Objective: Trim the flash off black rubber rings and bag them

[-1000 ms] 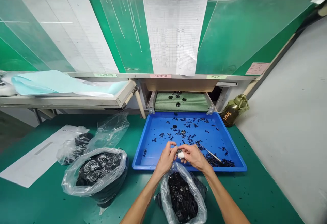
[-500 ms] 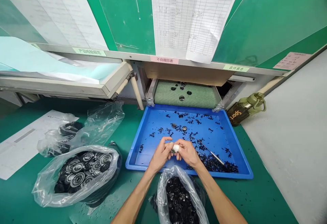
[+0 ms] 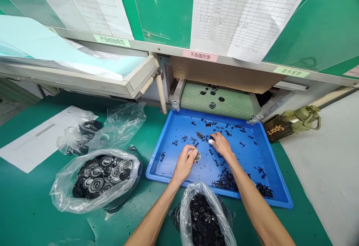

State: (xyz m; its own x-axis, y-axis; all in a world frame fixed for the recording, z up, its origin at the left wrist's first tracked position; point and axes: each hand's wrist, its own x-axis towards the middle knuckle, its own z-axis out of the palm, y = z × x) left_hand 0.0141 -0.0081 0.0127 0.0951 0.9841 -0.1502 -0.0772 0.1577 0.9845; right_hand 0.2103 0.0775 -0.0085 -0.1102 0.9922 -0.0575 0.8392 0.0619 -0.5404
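Note:
Over the blue tray (image 3: 175, 156), my left hand (image 3: 185, 164) pinches a small round disc (image 3: 198, 156) with pale rings, between thumb and fingers. My right hand (image 3: 222, 145) is farther into the tray, its fingers closed on a black round disc (image 3: 211, 138) that they partly hide. A white cover (image 3: 210, 141) sits on one right fingertip. Just left of that hand lies a loose round disc (image 3: 199, 135), and another round disc (image 3: 208, 125) is behind it. Black scraps (image 3: 224, 178) are scattered over the tray, thickest along its near side.
A green conveyor belt (image 3: 193, 102) carrying several discs ends above the tray's far side. Clear plastic bags of black round parts stand at left (image 3: 63, 201) and in front (image 3: 185, 216). A bottle (image 3: 293, 122) lies at right. Paper (image 3: 36, 137) is on the table at left.
My hands have separated: the right moved away over the tray to a disc lying there, while the left stays nearer with a disc. The view has shifted, and my right arm now covers the thin tool.

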